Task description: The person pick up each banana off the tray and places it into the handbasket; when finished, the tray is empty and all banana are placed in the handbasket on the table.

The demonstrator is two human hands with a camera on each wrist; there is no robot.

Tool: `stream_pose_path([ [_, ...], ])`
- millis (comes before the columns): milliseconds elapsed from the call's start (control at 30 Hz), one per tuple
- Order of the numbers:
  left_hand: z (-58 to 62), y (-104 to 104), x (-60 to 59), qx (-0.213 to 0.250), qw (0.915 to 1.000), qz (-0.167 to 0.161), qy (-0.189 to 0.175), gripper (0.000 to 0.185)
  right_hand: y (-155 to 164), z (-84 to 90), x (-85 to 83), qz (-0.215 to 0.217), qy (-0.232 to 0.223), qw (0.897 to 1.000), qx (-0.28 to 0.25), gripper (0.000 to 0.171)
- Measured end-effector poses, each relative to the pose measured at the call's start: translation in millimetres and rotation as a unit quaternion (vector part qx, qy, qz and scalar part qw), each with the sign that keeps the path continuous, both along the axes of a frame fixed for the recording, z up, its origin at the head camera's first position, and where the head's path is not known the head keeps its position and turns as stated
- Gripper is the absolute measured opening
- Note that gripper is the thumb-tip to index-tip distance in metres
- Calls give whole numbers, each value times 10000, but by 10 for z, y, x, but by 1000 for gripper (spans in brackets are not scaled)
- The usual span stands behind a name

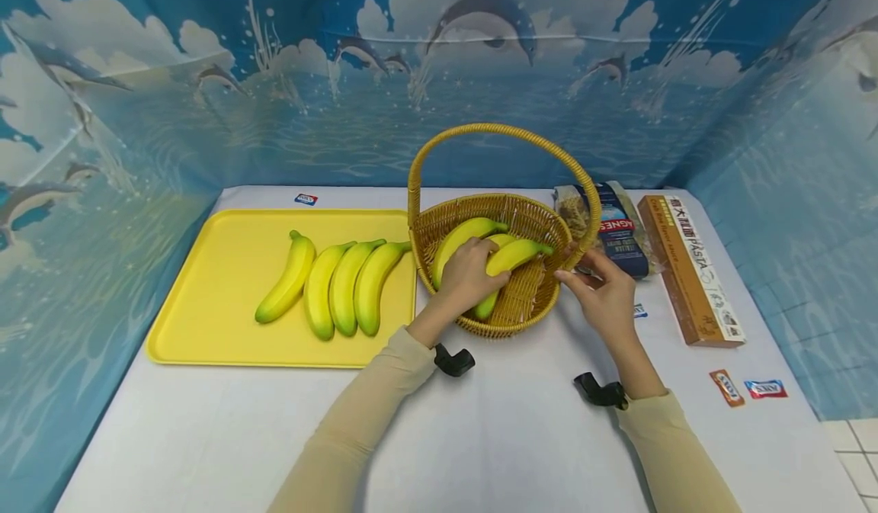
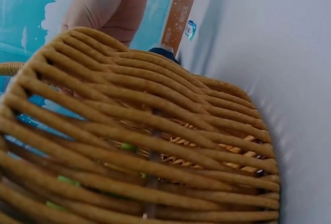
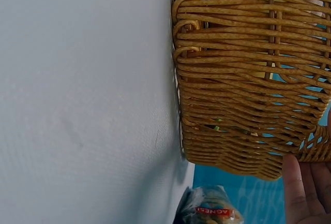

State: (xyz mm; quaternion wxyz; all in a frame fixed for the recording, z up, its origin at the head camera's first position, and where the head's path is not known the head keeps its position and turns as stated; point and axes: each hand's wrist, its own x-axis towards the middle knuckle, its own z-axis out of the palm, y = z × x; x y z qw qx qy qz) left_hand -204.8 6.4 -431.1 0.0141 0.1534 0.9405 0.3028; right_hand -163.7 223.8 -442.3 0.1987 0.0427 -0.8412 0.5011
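A wicker basket (image 1: 494,328) with a tall handle (image 1: 501,128) stands on the white table, right of a yellow tray (image 1: 219,284). My left hand (image 1: 480,258) reaches into the basket and grips a yellow-green banana (image 1: 516,254); another banana (image 1: 459,237) lies behind it. My right hand (image 1: 576,269) rests against the basket's right rim, its fingers (image 3: 300,193) fairly straight along the woven wall (image 3: 243,79). The left wrist view is filled by the basket wall (image 2: 155,131), with green showing through the weave.
Several bananas (image 1: 343,284) lie side by side on the tray. Right of the basket lie a pasta bag (image 1: 617,231) and a long pasta box (image 1: 689,269). Two small candy wrappers (image 1: 727,387) sit near the right edge. Dolphin-print walls enclose the table.
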Motion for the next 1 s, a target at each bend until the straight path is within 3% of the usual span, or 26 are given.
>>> stream_pose_path([
  [467,-7,-3,23,-405,9990,-122,160,45,-15,14,0,36,44,10000,28,47],
  [700,37,-4,45,-166,9986,-172,473,42,-16,24,8,-48,6,9999,113,48],
  [833,127,-64,155,73,9974,-363,625,44,-19,23,6,-53,4,10000,82,47],
  [1000,358,-344,432,533,9955,-584,519,47,-22,16,-3,-35,1,10000,55,46],
])
